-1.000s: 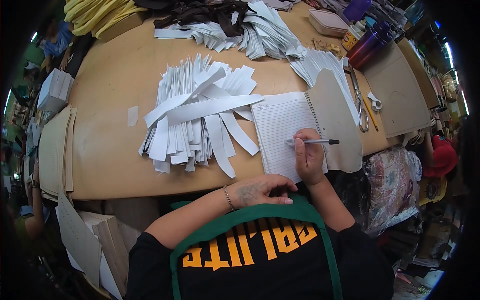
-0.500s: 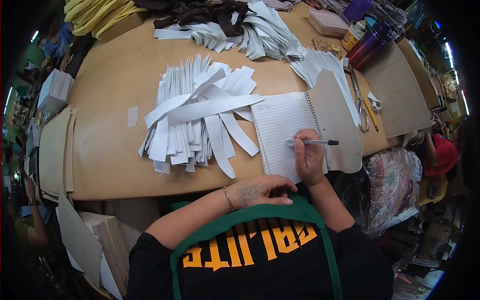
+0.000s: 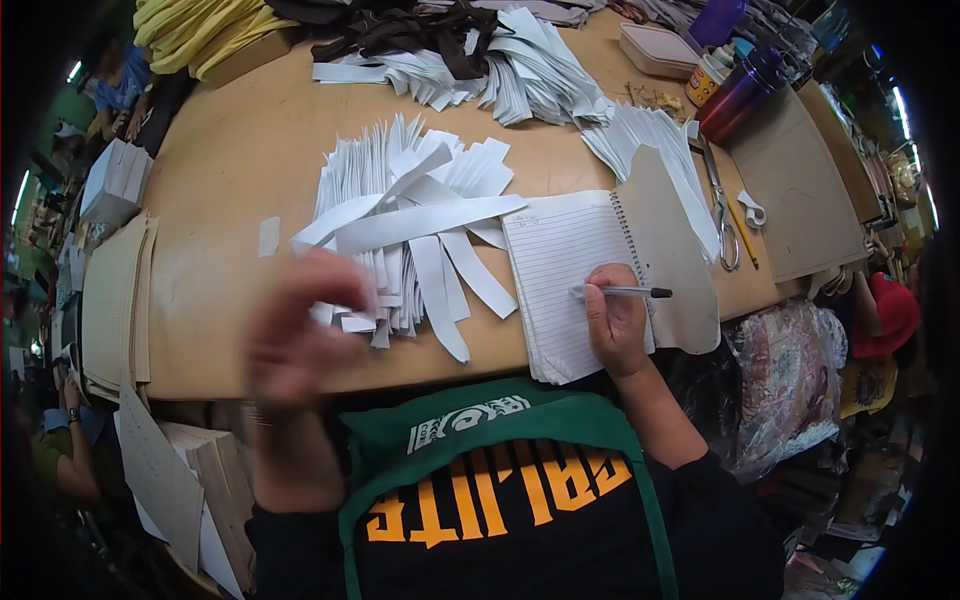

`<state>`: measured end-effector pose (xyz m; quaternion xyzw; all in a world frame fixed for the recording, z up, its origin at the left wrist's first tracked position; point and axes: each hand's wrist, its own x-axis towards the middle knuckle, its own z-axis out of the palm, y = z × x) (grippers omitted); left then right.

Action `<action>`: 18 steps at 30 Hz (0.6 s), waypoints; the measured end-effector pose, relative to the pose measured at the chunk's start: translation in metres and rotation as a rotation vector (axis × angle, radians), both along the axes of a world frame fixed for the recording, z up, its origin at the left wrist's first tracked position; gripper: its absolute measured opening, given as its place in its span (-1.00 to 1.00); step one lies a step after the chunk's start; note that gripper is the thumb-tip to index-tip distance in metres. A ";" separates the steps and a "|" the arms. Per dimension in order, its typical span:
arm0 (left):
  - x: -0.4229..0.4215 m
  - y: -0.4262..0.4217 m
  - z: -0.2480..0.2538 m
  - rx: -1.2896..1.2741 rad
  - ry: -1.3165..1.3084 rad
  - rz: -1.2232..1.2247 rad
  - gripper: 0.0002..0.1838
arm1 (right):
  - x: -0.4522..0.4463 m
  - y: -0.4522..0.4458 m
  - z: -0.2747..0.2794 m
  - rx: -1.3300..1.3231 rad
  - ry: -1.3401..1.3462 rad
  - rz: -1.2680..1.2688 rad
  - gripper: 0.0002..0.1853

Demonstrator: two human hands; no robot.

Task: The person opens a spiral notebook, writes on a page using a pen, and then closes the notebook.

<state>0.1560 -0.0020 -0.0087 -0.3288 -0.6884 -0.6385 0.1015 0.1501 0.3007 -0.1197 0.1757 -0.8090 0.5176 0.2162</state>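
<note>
My right hand (image 3: 617, 318) rests on the lower part of a lined spiral notebook (image 3: 560, 250), closed around a pen (image 3: 640, 292) that points left. A little writing shows at the top of the page. My left hand (image 3: 305, 330) is raised in front of the lower left side of a bundle of white fabric strips (image 3: 365, 185); motion smears its fingers, so what they do is unclear. A long white strip (image 3: 430, 223) lies across the bundle, and its right end reaches the notebook's top corner.
More white strips (image 3: 540, 75) and dark fabric (image 3: 400, 35) lie at the back. Scissors (image 3: 718, 205), a yellow pencil (image 3: 748, 237) and a purple bottle (image 3: 740, 92) are at the right. Stacked card sheets (image 3: 115, 300) stand at the left edge. Other people are nearby at the left.
My left hand has lifted from beside the notebook's lower edge and swung left to the front of the strip bundle. My right hand and the pen have barely moved.
</note>
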 end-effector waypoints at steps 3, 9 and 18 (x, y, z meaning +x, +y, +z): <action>-0.002 -0.085 -0.004 0.039 -0.104 0.815 -0.61 | 0.000 0.000 0.000 -0.015 -0.013 0.009 -0.95; 0.013 -0.261 -0.126 -1.083 -0.203 1.362 -0.48 | -0.001 0.002 0.003 0.009 -0.003 0.024 -0.94; 0.008 -0.219 -0.139 -1.236 -0.606 1.367 -0.39 | -0.002 0.001 0.009 0.048 -0.036 0.009 -0.94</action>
